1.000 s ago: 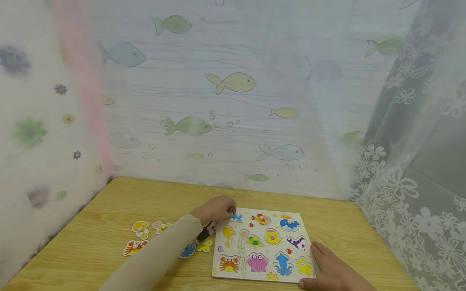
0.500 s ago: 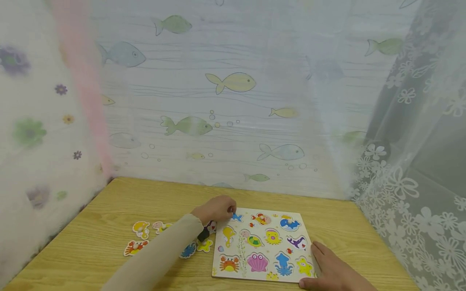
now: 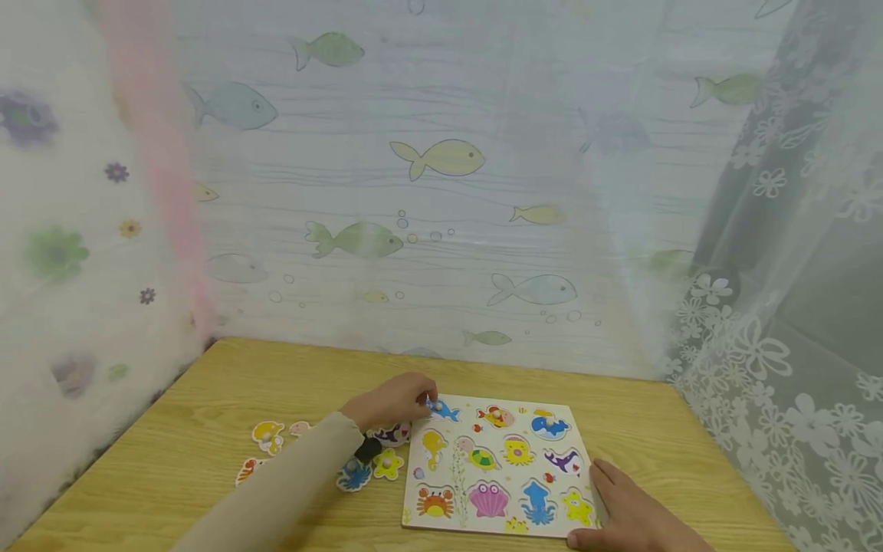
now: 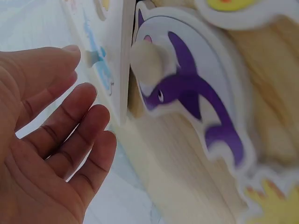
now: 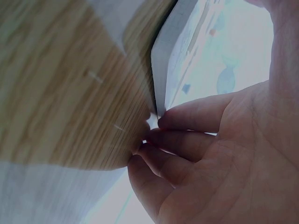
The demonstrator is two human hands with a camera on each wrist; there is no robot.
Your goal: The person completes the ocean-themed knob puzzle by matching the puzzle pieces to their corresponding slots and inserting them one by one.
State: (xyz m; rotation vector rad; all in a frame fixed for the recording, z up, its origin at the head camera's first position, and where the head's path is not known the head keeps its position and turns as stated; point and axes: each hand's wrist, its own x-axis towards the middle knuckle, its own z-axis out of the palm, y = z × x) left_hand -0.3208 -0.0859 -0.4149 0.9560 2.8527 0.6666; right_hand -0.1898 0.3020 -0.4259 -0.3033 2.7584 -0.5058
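Observation:
My left hand point(image 3: 393, 400) is just at the far left corner of the wooden peg puzzle board point(image 3: 507, 479). Beside its fingertips lies a blue shark piece point(image 3: 445, 412) with a small knob, in the corner slot. In the left wrist view the fingers are loosely bent and apart, with nothing between them. Next to the board's left edge lies a purple dolphin piece point(image 4: 194, 88) with a round knob. My right hand point(image 3: 631, 510) rests against the board's right side, fingers along that edge and thumb at the near corner. Its fingertips touch the edge in the right wrist view.
Left of the board lie loose knobbed pieces: a yellow starfish point(image 3: 388, 464), a blue squid point(image 3: 355, 475), a yellow seahorse point(image 3: 267, 437) and a crab point(image 3: 248, 468) partly behind the left sleeve. A red fish point(image 3: 498, 416) and a blue whale point(image 3: 549, 424) sit in the board. Fish-patterned curtains surround the wooden table.
My left hand has let go of the blue shark piece and drawn back slightly left, uncovering its knob. The forearm has shifted left. My right hand and the board stay put.

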